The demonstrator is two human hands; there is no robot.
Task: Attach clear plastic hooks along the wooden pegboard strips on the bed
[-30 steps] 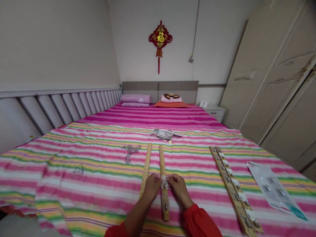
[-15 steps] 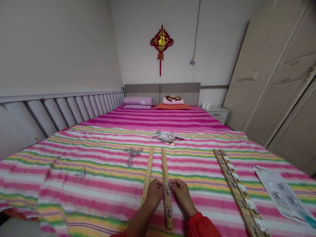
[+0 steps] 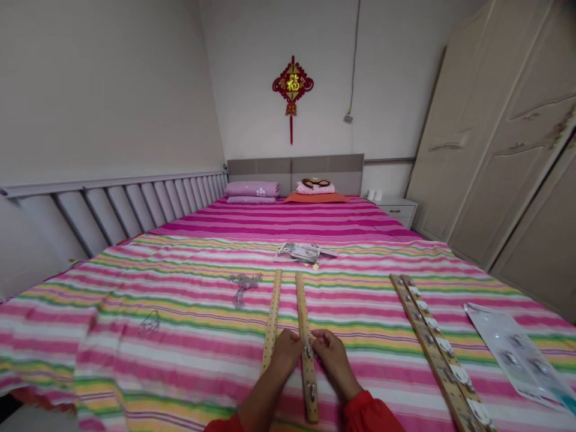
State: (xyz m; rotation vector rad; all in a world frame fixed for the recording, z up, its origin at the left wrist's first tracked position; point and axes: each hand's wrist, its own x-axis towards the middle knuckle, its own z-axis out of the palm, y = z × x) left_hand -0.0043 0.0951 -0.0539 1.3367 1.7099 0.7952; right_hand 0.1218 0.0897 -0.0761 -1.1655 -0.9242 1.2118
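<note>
A narrow wooden strip with holes lies lengthwise on the bed in front of me. Two small metal hooks show on it, a nearer hook and a farther hook between my hands. My left hand is closed, its fingertips gripping the strip's left edge. My right hand is pinched at the right edge beside the farther hook; whatever its fingertips hold is too small to make out. Just left of my left hand lies a second perforated wooden strip, partly covered by that hand.
Two wooden strips with white pieces and hooks lie to the right, beside a clear blister pack. Crumpled clear plastic and a thin wire-like bit are left. A packet lies farther up the striped sheet.
The view has tilted up slightly, so everything sits a little lower. Both hands stay at the same place on the strip, with only slight finger movement.
</note>
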